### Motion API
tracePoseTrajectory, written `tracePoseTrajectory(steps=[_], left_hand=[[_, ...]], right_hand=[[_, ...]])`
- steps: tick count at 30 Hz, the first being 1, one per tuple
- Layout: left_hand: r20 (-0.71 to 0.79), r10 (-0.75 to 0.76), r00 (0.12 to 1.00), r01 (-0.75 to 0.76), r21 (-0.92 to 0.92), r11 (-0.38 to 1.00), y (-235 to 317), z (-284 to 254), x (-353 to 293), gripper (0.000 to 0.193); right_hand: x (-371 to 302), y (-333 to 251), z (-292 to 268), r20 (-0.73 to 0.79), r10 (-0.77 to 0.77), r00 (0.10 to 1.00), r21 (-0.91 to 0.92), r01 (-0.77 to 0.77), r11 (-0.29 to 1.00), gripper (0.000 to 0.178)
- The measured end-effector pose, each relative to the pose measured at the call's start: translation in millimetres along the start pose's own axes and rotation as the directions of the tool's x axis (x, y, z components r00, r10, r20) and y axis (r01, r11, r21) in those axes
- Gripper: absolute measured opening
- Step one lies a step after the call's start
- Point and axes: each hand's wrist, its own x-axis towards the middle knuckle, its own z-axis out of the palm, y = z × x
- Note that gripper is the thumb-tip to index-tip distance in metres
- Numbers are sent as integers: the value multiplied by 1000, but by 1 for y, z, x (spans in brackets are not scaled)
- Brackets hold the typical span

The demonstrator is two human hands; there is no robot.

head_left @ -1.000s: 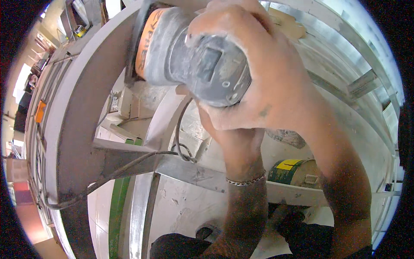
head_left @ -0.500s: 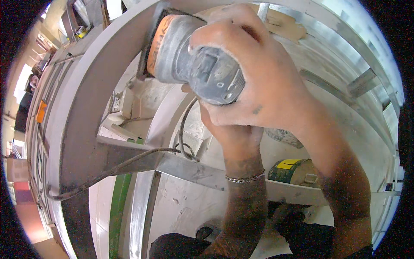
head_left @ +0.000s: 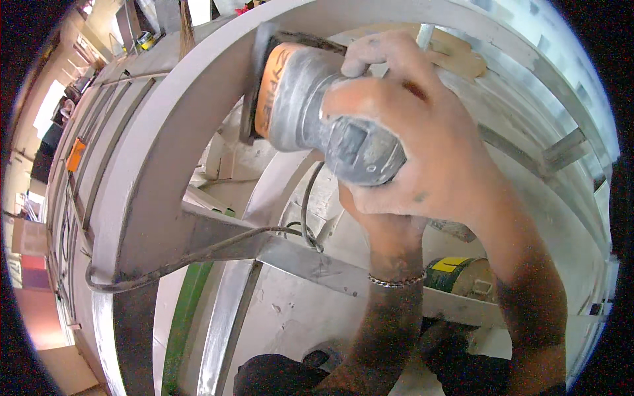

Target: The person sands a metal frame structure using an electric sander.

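Note:
A dusty grey power sander (head_left: 300,105) with an orange band is held with its dark flat pad against the inner face of a curved pale frame (head_left: 155,158). My right hand (head_left: 429,138) wraps round the rounded grey body of the sander from the right, fingers curled over its top. My left hand (head_left: 389,228), with a chain bracelet on its wrist, reaches up under the sander and is closed against it. Its fingers are largely hidden behind the tool and my right hand. A dark power cord (head_left: 307,198) hangs below the sander and runs left over the frame.
A crossbar (head_left: 317,264) of the frame passes in front of my forearms. Beyond it lies a cylinder (head_left: 462,277) with a yellow and dark label. A green strip (head_left: 188,317) stands lower left. Long rails (head_left: 105,152) and an orange object (head_left: 76,154) are farther left.
The whole view has shifted, moving the scene rightward. Against the frame, the sander and both hands have come slightly lower and nearer to me. Both hands keep their hold.

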Motion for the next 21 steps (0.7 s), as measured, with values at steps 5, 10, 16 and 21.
tracePoseTrajectory(steps=[5, 10, 16, 21], left_hand=[[-4, 95, 995, -95, 22, 995, -14, -1, -4, 54], [-50, 4, 999, -11, -132, 991, -19, 4, -3, 54], [-66, -14, 998, 3, -163, 987, -22, 9, -2, 55], [-77, -29, 997, 13, -200, 980, -26, 13, -2, 55]], right_hand=[[6, 3, 3, -72, -140, 988, -31, 138, 990, 70], [4, -3, 4, -44, -98, 994, -3, 98, 995, 68], [5, -4, 8, -24, -132, 991, 66, 134, 989, 68], [5, -2, 4, -4, -81, 997, 52, 81, 995, 70]])
